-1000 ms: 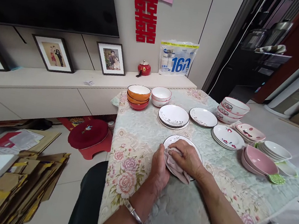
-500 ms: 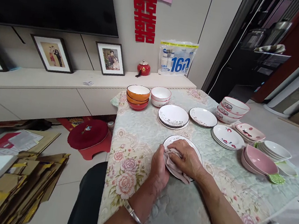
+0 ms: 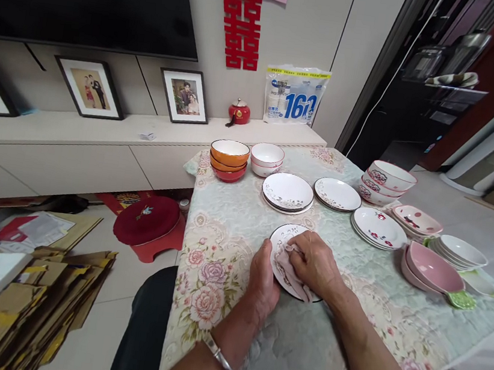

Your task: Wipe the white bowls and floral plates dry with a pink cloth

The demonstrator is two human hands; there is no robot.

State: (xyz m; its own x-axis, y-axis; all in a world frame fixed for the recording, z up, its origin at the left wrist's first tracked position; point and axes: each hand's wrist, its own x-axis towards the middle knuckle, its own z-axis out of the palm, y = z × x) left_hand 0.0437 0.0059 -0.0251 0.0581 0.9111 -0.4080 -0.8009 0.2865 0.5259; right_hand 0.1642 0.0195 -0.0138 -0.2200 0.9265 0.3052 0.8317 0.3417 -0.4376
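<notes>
A white plate with a dark rim and a floral pattern [image 3: 285, 234] is at the near middle of the table. My left hand [image 3: 264, 281] grips its left edge, thumb at the rim, the other fingers hidden beneath. Bunched in my right hand [image 3: 315, 264] is a pale pink cloth [image 3: 293, 274], pressed on the plate's face with curled fingers. Beyond it are two stacks of similar plates, one [image 3: 287, 190] straight ahead and the other [image 3: 337, 194] to its right.
Orange and red bowls [image 3: 228, 161] and white bowls [image 3: 267, 158] stand at the back left. On the right are flowered plates [image 3: 379, 228], tall bowls [image 3: 388, 182], pink bowls [image 3: 431, 267] and small white dishes [image 3: 459, 250]. A red stool [image 3: 146, 220] is left of the table.
My right hand has shifted slightly right with the cloth and its fingers are more curled, baring more of the plate's left part. My left hand still holds the edge.
</notes>
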